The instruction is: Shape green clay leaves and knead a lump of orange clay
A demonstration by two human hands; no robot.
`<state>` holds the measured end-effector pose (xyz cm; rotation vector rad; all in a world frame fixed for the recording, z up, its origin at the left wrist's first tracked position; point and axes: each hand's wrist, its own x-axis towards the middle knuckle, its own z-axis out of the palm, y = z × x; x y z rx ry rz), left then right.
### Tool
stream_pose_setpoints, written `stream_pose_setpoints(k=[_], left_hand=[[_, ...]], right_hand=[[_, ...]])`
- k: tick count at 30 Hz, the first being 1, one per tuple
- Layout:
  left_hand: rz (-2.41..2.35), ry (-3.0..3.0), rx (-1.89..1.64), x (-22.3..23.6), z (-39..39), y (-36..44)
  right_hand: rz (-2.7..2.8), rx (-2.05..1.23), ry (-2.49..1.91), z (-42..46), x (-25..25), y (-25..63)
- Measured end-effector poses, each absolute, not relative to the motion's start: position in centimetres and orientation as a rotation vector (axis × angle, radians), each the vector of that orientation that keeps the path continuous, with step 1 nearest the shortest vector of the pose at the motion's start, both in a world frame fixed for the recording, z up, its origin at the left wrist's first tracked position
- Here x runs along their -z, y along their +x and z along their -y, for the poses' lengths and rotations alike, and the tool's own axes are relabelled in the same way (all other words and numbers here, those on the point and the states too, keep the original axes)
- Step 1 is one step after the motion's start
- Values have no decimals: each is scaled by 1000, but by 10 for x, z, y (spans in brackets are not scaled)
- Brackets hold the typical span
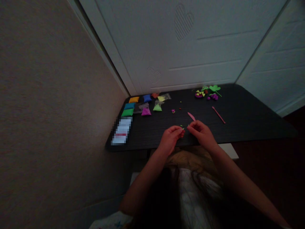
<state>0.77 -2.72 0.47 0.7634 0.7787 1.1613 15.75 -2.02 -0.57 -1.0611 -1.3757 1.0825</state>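
Note:
My left hand [172,134] is closed in a pinch over the table's near edge, a tiny bit of light green modelling clay [183,128] at its fingertips. Close beside it, my right hand [200,131] also pinches; a pale speck shows at its fingertips, too small to name. A small gap separates the two hands. Just beyond them lies another small green clay piece [181,125]. A pink plastic clay knife [191,116] rests beyond my right hand. Farther off are a small purple clay piece [173,111] and a tiny reddish bit [180,108].
Bags of coloured clay, among them a magenta bag [146,111] and a green bag [127,112], lie at the left. A blurred-out phone [122,131] is at the near left corner. Purple clay shapes [213,97], a green clay leaf [214,88] and a pink stick tool [218,114] lie right.

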Motion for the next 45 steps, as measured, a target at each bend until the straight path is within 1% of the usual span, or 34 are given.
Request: stream_pose_setpoints(k=[39, 45], left_hand=[[-821, 833, -1146, -3, 28, 8], [-808, 833, -1153, -2, 27, 8]], right_hand=[[1411, -1044, -1082, 20, 6, 157], [1350, -1044, -1011, 19, 9, 157]])
